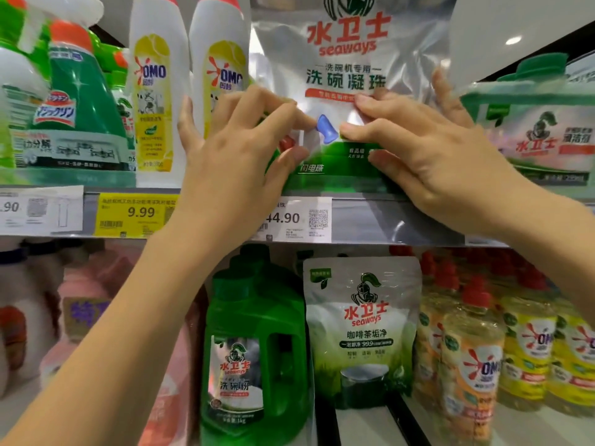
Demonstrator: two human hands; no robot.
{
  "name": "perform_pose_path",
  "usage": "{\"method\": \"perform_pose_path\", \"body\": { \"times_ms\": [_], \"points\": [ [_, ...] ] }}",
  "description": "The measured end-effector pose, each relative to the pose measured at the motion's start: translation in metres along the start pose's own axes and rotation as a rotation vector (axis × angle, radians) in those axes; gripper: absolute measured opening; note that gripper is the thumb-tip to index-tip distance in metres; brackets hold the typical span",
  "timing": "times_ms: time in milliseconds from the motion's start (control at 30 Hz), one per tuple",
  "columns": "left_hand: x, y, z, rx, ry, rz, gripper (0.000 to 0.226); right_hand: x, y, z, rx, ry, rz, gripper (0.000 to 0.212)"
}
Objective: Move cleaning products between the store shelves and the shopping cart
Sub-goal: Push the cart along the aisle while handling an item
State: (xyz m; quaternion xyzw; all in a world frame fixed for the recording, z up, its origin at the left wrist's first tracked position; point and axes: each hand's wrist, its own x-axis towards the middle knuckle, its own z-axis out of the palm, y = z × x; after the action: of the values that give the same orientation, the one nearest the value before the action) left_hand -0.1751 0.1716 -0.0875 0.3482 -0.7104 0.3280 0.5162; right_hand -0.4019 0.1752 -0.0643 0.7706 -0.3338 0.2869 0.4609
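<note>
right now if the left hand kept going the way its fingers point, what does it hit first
The left hand touches the silver seaways pouch; going on rightward it would probably meet the right hand first.

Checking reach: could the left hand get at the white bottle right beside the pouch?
Probably yes: the white bottle stands right beside the left hand with nothing between them, though that hand rests on the pouch.
</note>
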Motion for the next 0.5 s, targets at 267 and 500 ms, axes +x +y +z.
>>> {"method": "perform_pose_path", "body": {
  "times_ms": [267, 500],
  "points": [
    [-0.015, 0.009, -0.007, -0.124, 0.052, -0.023, 0.023, -0.012, -0.010, -0.008, 0.414, 0.116, 0.051, 0.032],
    [-0.053, 0.037, -0.018, -0.328, 0.147, -0.010, 0.016, -0.059, -0.064, -0.018, 0.603, 0.359, 0.082, 0.013]
  ]
}}
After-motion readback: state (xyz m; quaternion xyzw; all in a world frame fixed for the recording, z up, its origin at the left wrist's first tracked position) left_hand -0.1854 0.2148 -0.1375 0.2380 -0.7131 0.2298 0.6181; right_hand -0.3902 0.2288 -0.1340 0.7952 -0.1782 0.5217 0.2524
